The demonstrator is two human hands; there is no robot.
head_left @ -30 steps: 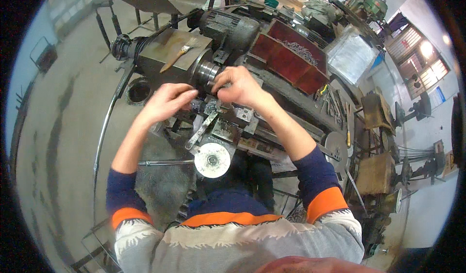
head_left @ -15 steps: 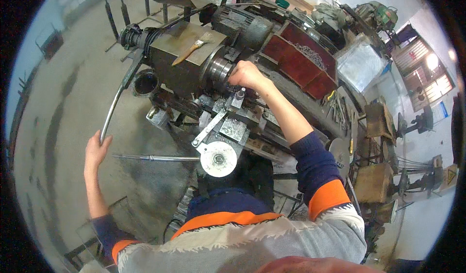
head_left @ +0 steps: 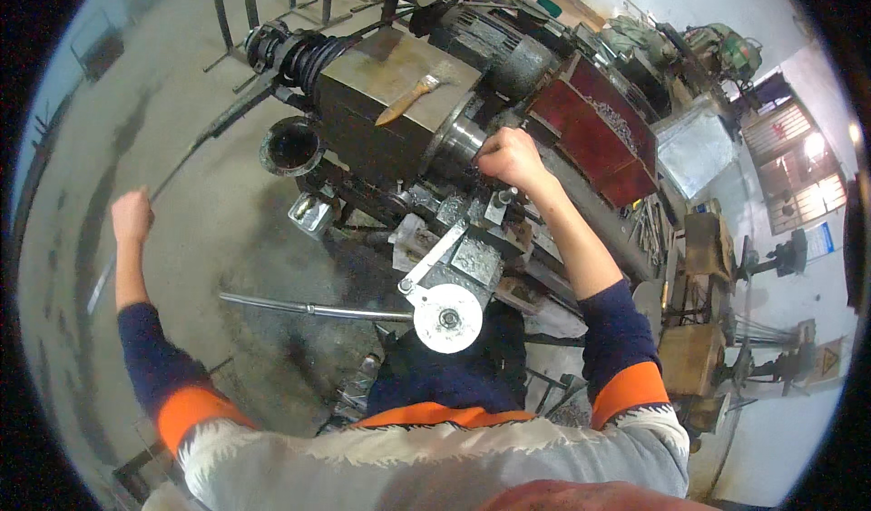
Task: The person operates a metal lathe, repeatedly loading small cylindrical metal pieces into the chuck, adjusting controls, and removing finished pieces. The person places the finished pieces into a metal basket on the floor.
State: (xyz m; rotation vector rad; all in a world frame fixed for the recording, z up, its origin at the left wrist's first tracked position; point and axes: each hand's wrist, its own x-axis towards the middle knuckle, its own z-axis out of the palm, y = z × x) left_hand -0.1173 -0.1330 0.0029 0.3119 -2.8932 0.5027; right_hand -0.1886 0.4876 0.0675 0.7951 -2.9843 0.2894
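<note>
Lathe (head_left: 481, 259): slanting across the middle of the view; by appearance, at a step of loading or clamping, not of cutting.
Headstock (head_left: 363, 121): boxy, at the lathe's left end, with a flat metal top.
Red bin (head_left: 599, 130): behind the lathe, partly filled with metal shavings (head_left: 615, 122).
Long lever (head_left: 186, 155): slanting down to the left from beyond the headstock, well apart from the chuck.
Chuck (head_left: 463, 134): on the headstock's right face, bright steel, partly hidden behind fingers.
Left hand (head_left: 133, 213): clamped round the lever; for the next move, probably in need of a steady pull, timed with the right.
Right hand (head_left: 511, 155): curled at the chuck's front end; impossible to tell whether pinching anything or only touching; probably best kept steady there.
Brush (head_left: 408, 101): wooden-handled, flat on the headstock.
</note>
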